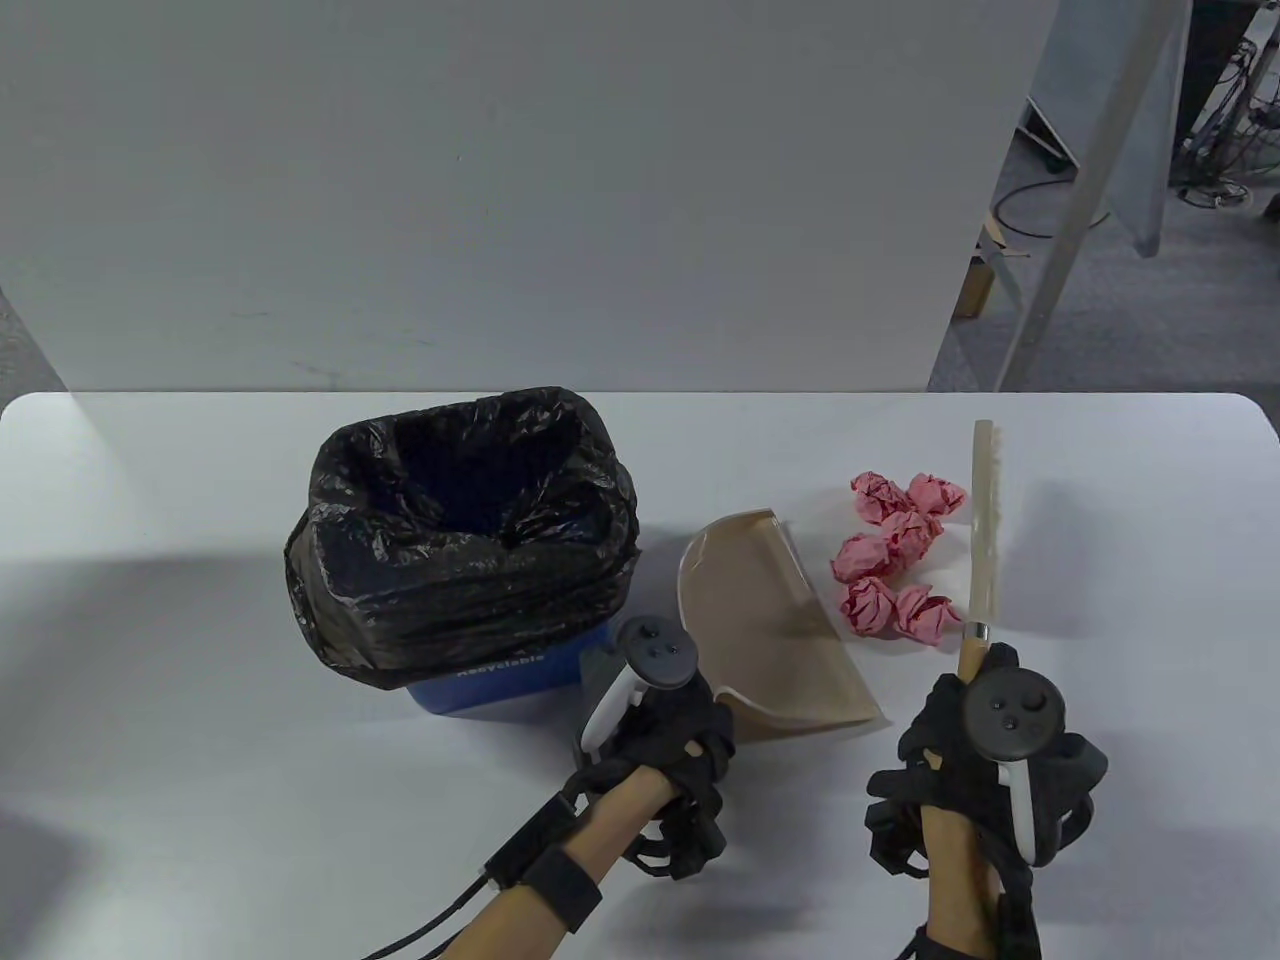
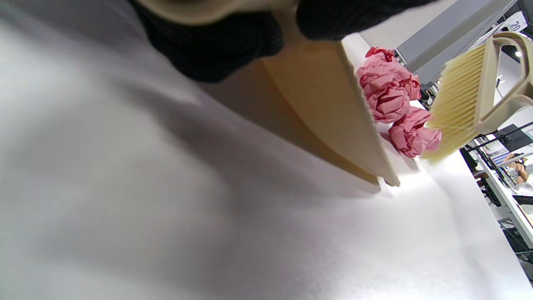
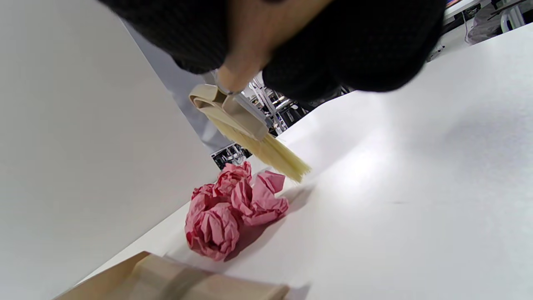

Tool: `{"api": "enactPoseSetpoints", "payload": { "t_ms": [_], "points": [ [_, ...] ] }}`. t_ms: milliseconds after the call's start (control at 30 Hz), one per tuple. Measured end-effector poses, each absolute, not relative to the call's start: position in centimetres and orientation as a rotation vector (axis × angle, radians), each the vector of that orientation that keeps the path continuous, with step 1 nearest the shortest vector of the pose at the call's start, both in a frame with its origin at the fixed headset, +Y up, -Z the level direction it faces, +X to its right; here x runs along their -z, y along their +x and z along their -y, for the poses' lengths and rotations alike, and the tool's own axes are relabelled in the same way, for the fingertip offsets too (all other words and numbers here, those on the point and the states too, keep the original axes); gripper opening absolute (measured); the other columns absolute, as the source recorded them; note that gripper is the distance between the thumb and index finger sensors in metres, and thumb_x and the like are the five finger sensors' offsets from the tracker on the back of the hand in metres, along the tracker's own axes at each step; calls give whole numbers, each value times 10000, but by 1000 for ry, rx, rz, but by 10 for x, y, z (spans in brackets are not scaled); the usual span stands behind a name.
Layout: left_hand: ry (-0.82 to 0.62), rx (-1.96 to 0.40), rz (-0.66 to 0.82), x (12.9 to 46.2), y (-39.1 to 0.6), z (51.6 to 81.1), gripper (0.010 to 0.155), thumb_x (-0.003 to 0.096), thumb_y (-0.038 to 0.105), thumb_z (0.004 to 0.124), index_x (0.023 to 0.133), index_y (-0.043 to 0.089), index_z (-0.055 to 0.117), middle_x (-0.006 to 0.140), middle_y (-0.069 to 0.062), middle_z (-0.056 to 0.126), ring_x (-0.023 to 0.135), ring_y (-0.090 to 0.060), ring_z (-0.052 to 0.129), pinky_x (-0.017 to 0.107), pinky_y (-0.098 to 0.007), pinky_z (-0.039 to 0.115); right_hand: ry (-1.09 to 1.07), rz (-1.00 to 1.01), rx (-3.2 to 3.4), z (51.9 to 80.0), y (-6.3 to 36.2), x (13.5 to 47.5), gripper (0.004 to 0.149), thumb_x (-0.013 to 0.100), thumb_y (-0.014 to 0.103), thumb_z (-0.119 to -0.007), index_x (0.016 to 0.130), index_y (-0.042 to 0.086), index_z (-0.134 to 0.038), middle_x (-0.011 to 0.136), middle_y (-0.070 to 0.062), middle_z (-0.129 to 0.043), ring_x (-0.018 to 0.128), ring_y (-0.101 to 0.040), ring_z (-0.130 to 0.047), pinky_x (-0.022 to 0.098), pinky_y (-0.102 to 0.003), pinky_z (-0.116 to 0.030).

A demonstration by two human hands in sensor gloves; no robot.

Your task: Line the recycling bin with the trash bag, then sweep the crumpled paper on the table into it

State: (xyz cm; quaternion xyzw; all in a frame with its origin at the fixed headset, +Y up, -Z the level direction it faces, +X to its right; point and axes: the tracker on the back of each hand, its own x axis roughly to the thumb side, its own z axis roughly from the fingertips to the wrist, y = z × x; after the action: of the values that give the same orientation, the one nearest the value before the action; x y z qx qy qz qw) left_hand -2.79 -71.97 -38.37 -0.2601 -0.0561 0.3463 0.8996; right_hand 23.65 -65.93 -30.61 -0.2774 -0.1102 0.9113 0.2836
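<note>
Left hand (image 1: 670, 745): the near end of the dustpan (image 1: 770, 620) is grasped; in the left wrist view its gloved fingers (image 2: 216, 46) are seen curled around the pan's handle part.
Right hand (image 1: 985, 765): the wooden handle of the brush (image 1: 983, 535) is grasped, with the fingers (image 3: 349, 46) closed around it.
Dustpan: it is placed on the table (image 1: 200, 700), between the bin (image 1: 490, 680) and the paper balls (image 1: 895, 560); its open edge is turned to the balls, near them but apart.
Brush: it is held just to the right of the balls, long side pointing away from the person; in the right wrist view the bristles (image 3: 270, 156) are pointed down toward the table, close beside the balls. Whether the balls are touched cannot be told.
Paper balls: six pink crumpled balls are gathered in a tight cluster on the table, between the dustpan and the brush.
Bin: a blue bin is standing upright on the left part of the table, just beside the dustpan.
Bag (image 1: 450, 540): a black bag is set inside the bin and folded over its rim, so most of the outside is covered.
</note>
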Motion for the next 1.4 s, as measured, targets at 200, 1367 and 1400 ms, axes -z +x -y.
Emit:
{"api": "enactPoseSetpoints", "payload": {
  "t_ms": [200, 1367, 1400],
  "points": [
    [-529, -686, 123, 386, -27, 725, 853, 623, 302, 654, 1095, -9, 14, 1133, -258, 303, 907, -266, 762, 508, -354, 913, -704, 198, -2472, 653, 226, 302, 609, 622, 266, -654, 1105, -17, -416, 934, -299, -682, 599, -360, -862, 410, -455, -836],
    [-539, -774, 85, 391, -41, 729, 840, 623, 305, 653, 1101, 1, 32, 1140, -259, 313, 911, -280, 759, 524, -365, 896, -267, -12, -2258, 652, 195, 297, 590, 637, 288, -572, 1088, -57, -412, 892, -292, -730, 534, -307, -901, 346, -388, -882],
    [-540, -781, 83, 391, -41, 729, 841, 623, 305, 653, 1101, 3, 31, 1140, -258, 313, 913, -280, 758, 526, -366, 894, -247, -23, -2241, 652, 195, 297, 587, 638, 289, -571, 1087, -56, -418, 889, -291, -735, 531, -306, -903, 343, -387, -883]
  ]
}}
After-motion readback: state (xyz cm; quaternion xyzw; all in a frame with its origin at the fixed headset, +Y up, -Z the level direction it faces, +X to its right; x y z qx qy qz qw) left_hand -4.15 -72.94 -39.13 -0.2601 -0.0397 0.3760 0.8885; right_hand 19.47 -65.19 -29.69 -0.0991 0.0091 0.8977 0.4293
